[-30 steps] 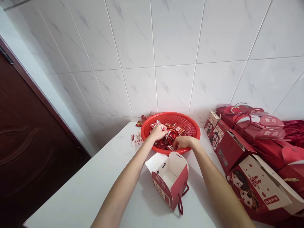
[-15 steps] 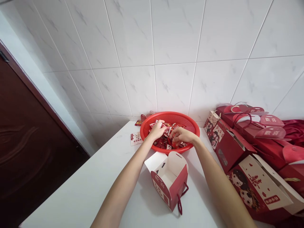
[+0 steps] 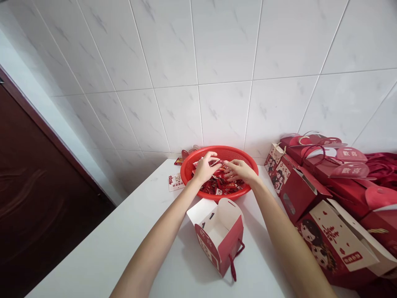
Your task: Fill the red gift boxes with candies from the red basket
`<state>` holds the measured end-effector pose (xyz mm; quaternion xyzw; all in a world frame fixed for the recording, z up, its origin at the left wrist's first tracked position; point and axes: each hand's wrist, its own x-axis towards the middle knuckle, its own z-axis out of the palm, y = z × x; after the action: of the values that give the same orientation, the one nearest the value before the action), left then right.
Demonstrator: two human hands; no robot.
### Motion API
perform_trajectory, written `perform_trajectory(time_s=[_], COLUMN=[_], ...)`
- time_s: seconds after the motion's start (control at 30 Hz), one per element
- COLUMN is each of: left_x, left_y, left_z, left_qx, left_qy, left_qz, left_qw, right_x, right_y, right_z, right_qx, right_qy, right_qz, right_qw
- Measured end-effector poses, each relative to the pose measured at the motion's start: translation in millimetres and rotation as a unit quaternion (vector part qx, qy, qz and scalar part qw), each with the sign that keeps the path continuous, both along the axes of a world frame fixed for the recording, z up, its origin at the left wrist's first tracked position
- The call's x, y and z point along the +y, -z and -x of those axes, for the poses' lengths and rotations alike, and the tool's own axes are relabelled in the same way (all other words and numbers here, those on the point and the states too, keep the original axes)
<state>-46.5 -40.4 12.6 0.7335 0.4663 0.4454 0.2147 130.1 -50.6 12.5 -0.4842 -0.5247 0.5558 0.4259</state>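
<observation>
A red plastic basket [image 3: 252, 169] at the back of the white table holds many small red-wrapped packets [image 3: 218, 185]. Both hands are over it. My left hand [image 3: 206, 167] has its thumb and fingers curved round, at a small red packet whose outline is hard to make out. Close beside it, my right hand [image 3: 238, 170] reaches in from the right with fingers bent, near the same packet; whether it grips anything is unclear. In front of the basket, between my forearms, an open red and white box [image 3: 221, 240] stands with flaps up and its visible inside bare.
Red gift boxes [image 3: 313, 194] with rope handles are piled along the right side. A printed card [image 3: 175, 182] lies left of the basket on the white table [image 3: 139, 215]. Behind is a tiled wall, and a dark door [image 3: 40, 174] is at far left.
Both hands have lifted slightly and come closer together above the packets. My right hand has come up out of the packets. The camera view has shifted a little.
</observation>
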Motion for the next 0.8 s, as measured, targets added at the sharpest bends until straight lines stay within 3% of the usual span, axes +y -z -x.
perform_trajectory(time_s=[0.1,0.23,0.3,0.43,0.6,0.8], left_x=[0.8,4.9,8.1,14.8,18.4,16.9], left_y=[0.6,3.5,5.4,12.0,19.9,13.0], left_z=[-2.2,-3.7,-3.6,-0.5,0.7,-6.8], left_qx=[0.059,0.06,0.066,0.239,0.328,0.387], left_qy=[0.063,0.169,0.142,0.077,0.088,0.067], left_qz=[-0.017,-0.007,-0.016,0.067,0.129,0.152], left_qw=[0.996,0.984,0.987,0.966,0.932,0.907], right_x=[0.8,4.2,7.2,13.7,12.9,5.5], right_y=[-1.9,-0.1,2.4,6.4,-1.4,-12.9], right_z=[-1.0,-4.0,-4.8,-5.4,-8.7,-11.2], right_qx=[0.063,0.096,0.112,0.148,0.254,0.331], right_qy=[-0.025,0.039,0.091,0.159,0.165,0.138], right_qz=[0.027,0.001,-0.015,-0.043,-0.012,0.038], right_qw=[0.997,0.995,0.989,0.975,0.953,0.933])
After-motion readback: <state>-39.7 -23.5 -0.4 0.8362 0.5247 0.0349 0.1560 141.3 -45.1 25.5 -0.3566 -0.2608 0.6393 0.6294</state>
